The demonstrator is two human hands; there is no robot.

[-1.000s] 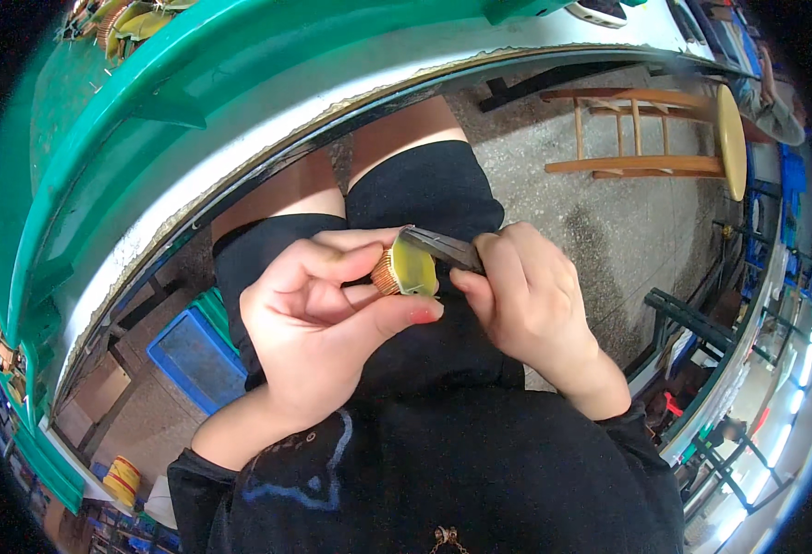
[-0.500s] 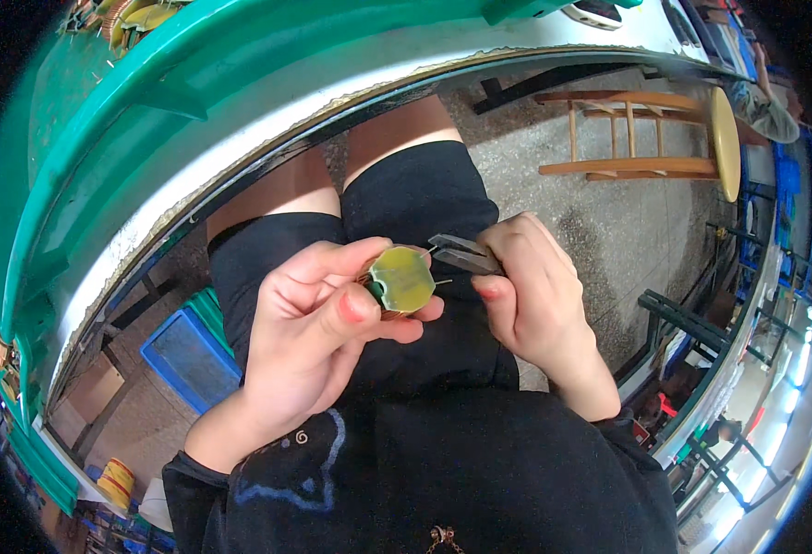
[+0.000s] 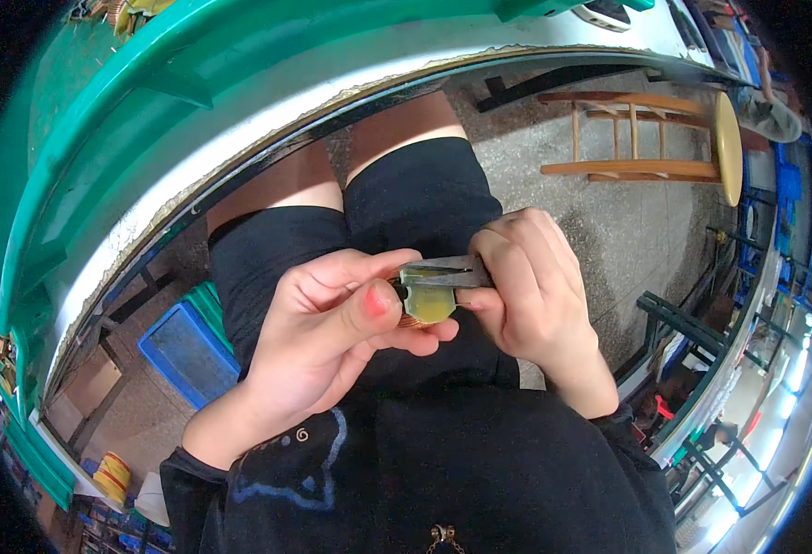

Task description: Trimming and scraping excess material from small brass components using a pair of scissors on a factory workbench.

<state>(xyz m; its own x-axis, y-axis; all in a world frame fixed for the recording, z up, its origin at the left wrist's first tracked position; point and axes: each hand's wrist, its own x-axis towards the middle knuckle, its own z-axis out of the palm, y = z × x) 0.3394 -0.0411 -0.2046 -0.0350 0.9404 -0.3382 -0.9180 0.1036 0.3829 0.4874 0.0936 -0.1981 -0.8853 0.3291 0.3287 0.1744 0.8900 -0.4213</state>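
My left hand [image 3: 323, 319] pinches a small copper-wound coil [image 3: 434, 307] with a yellow-green face, thumb on the near side and fingertips around its edge. Copper winding peeks out along its lower rim. My right hand [image 3: 545, 291] is closed on a pair of grey pliers [image 3: 452, 270], whose handles are hidden in the palm. Their tapered jaws lie across the top of the coil's face, tips close to my left fingers. Whether the jaws grip a wire there, I cannot make out. Both hands are above my lap.
Ahead is a white worktop edge [image 3: 267, 125] with a large green tray [image 3: 101, 120]; more coils lie in the tray's far left. A wooden stool [image 3: 642, 168] lies sideways in view at the right. Low on the left sits a blue crate [image 3: 184, 355].
The pliers have moved left, from beside the coil's wire leads to across its face. Their jaws look closer together. My left hand and the coil have shifted slightly right.
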